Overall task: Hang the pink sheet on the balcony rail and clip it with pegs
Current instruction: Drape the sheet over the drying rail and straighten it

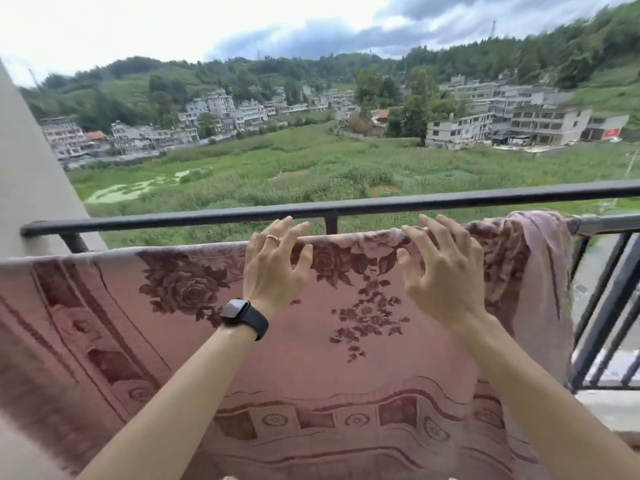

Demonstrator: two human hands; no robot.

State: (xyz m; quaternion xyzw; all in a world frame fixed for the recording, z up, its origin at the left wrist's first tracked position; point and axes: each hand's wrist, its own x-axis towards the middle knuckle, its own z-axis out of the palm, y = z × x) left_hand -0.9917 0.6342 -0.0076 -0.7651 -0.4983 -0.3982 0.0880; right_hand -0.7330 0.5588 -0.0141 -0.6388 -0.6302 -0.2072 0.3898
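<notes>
1. At far left I see a plain beige wall, smooth and matt. The black top rail starts there, a round tube with a dull painted finish that runs across the whole view.
2. Below it the pink sheet hangs over a lower bar, draped flat with its near face toward me. The cloth looks woven, with darker maroon roses, scattered leaves and a banded border of squares and circles.
3. The left hand is at the sheet's top fold, fingers spread wide and slightly bent, gripping nothing. I cannot tell whether the tips press the cloth. It wears a gold ring, and a black watch sits on the wrist.
4. The right hand is near it, likewise splayed and holding nothing, fingertips at the fold.
5. Further right the sheet's end bunches into paler, crumpled folds.
6. Beyond that, the lower bar shows as bare grey metal, with black upright bars under it.
7. Past the railing lie green fields, grey houses and wooded hills under cloud.
</notes>
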